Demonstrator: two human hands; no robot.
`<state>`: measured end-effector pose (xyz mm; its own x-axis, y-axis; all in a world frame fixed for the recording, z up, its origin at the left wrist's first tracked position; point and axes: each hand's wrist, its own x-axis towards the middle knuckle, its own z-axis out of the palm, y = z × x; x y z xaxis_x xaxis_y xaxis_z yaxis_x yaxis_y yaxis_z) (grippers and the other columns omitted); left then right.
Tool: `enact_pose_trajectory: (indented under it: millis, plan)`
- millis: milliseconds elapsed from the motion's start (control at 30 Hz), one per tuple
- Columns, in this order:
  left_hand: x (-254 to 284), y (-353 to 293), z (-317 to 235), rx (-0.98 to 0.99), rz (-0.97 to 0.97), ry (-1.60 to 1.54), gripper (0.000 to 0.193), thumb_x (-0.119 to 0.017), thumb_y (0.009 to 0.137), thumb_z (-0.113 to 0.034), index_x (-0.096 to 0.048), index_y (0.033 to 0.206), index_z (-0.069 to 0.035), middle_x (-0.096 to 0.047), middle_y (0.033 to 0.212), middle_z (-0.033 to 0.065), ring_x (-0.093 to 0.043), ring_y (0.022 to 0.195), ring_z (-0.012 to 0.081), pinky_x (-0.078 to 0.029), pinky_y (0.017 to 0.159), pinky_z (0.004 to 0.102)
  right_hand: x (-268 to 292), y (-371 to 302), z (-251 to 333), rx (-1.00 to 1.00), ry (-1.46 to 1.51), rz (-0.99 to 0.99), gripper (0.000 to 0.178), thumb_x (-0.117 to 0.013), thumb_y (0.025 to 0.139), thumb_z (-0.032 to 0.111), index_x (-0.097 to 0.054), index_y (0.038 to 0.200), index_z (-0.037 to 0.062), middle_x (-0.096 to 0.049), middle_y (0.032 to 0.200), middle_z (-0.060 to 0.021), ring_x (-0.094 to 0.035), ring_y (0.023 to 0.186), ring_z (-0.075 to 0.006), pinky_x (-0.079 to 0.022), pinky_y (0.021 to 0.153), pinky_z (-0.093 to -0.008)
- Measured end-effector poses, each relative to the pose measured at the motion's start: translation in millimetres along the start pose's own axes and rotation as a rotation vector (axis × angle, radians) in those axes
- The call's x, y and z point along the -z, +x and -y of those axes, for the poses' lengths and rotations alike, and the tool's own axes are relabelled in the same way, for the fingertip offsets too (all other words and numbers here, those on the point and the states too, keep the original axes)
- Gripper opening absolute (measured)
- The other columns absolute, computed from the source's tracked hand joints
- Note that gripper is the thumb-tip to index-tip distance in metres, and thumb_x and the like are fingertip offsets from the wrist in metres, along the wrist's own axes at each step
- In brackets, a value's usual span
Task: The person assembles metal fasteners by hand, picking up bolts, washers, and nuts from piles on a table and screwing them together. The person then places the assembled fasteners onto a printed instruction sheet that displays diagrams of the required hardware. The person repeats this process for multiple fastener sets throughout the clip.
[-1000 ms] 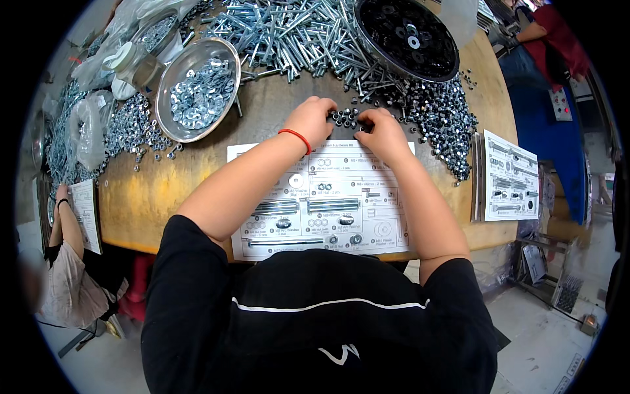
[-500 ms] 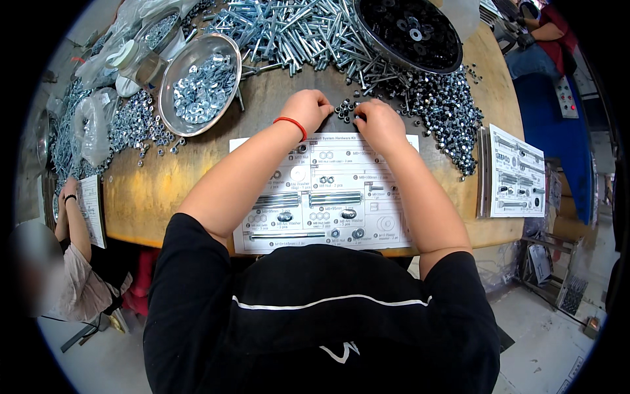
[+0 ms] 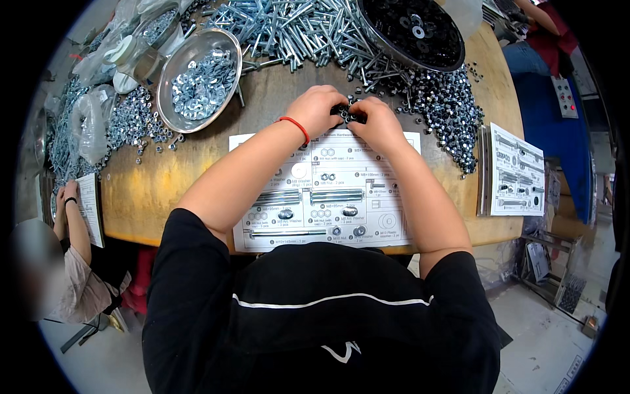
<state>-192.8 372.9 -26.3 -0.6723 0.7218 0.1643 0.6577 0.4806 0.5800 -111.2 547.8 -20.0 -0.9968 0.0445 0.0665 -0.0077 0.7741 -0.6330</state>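
Note:
My left hand point(image 3: 316, 110), with a red band at its wrist, curls its fingers against a small cluster of dark metal nuts point(image 3: 348, 114). From the other side, my right hand point(image 3: 378, 125) closes thumb and fingers on the same cluster, so the nuts sit squeezed between both hands. My fingers hide part of them. Just beneath my wrists lies a white sheet point(image 3: 394, 240) with pictures of bolts, nuts and washers. A big heap of nuts point(image 3: 449, 111) spreads to the right of my right hand.
Long bolts point(image 3: 289, 33) are piled at the back. A metal bowl of washers point(image 3: 169, 117) stands left, a black bowl of dark washers point(image 3: 410, 33) back right. More nuts point(image 3: 134, 118) and plastic bags point(image 3: 92, 128) lie left. Another sheet point(image 3: 517, 190) is right. Other people sit at both sides.
My hands have come together around the small cluster of nuts, which lay more exposed between them before. The left hand has shifted right and slightly away from me.

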Motion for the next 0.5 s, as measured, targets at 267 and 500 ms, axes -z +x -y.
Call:
enact_pose_trajectory:
  millis: [267,500]
  plan:
    - [-3,6,-5,0.062,0.032,0.028,0.019,-0.074,0.077,-0.015,-0.072,0.094,-0.008,-0.065,0.098,0.0094,-0.060,0.098,0.0317,-0.049,0.088,0.0401,-5,2,-6,-0.015,0.035,-0.041,0.020,-0.075,0.075,0.008,-0.071,0.093,0.0035,-0.064,0.096,-0.0126,-0.062,0.094,-0.0318,-0.050,0.083,-0.0389]
    - [-19,5,4,-0.054,-0.029,0.078,0.016,-0.071,0.080,-0.015,-0.073,0.095,-0.009,-0.066,0.093,0.0114,-0.062,0.093,0.0329,-0.051,0.083,0.0417,-1,5,-16,0.176,0.005,-0.017,0.015,-0.073,0.077,0.010,-0.073,0.091,0.0045,-0.065,0.090,-0.0129,-0.062,0.091,-0.0323,-0.050,0.080,-0.0389]
